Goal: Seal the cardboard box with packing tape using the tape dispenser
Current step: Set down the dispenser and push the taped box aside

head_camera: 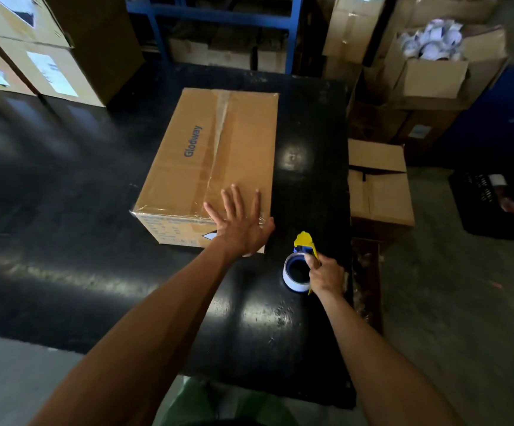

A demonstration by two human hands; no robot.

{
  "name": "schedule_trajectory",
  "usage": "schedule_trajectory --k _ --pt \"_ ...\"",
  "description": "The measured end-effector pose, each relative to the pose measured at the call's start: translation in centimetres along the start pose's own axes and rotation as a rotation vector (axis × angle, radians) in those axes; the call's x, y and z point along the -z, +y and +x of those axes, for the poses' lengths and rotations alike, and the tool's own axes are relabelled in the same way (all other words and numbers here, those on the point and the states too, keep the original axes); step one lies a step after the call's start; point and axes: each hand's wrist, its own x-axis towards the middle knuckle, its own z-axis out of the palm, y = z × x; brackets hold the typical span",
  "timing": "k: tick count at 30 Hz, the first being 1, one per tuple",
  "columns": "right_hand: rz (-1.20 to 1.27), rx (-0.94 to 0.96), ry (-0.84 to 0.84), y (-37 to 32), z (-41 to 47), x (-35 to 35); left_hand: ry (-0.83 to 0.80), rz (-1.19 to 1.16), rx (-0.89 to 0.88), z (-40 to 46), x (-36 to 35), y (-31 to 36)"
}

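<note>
Your left hand (239, 221) lies spread flat on the near corner of the cardboard box (211, 167) on the black table (65, 210); its taped top looks stiff but slick. Just right, your right hand (326, 275) is clenched around the light tape dispenser (300, 262); hold its handle.

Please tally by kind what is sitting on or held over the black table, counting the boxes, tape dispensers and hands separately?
Cardboard boxes on the black table: 1, the closed box.
Tape dispensers: 1, the yellow tape dispenser.
Hands: 2, the left hand flat on the box and the right hand gripping the dispenser.
Total: 4.
</note>
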Motion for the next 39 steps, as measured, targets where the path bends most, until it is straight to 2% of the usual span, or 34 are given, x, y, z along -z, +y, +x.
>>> schedule_trajectory --k 4,8,13,16,20,25,28,30,34,36,39 --pt "-0.095 -0.024 0.001 0.1 0.3 0.1 -0.004 0.002 -0.004 0.1 -0.1 0.0" --pt "-0.183 0.022 -0.044 -3.1 1.5 1.4 -0.012 0.004 -0.015 -0.3 0.0 0.0" --pt "-0.169 0.313 -0.071 -12.5 4.2 3.6 -0.041 0.015 -0.066 -1.8 0.1 -1.7" --pt "-0.333 0.523 -0.105 -18.2 5.3 3.0 -0.042 0.002 -0.109 -2.7 -0.1 -3.9" --pt "-0.623 0.637 -0.218 -20.3 4.0 -1.3 -0.053 0.009 -0.175 -3.7 0.4 -8.4" --pt "-0.634 0.585 -0.038 -20.4 -1.3 -6.4 -0.124 0.179 -0.311 -4.2 2.4 -16.2" --pt "-0.77 0.713 0.038 -22.0 -4.0 -6.9 -0.188 0.226 -0.34 -3.8 4.8 -20.5" --pt "-0.741 0.787 0.068 -23.4 -4.5 -6.3 -0.187 0.198 -0.329 -3.3 6.1 -22.2" --pt "-0.724 0.556 -0.119 -24.8 -2.3 -5.2 -0.147 0.054 -0.17 -2.8 5.3 -22.4" --pt "-0.686 0.469 -0.208 -23.9 -1.8 -5.7 -0.154 0.039 -0.153 -2.5 3.8 -22.6" --pt "-0.661 0.447 -0.153 -23.1 -2.4 -6.7 -0.151 0.084 -0.238 -1.9 3.3 -24.3"
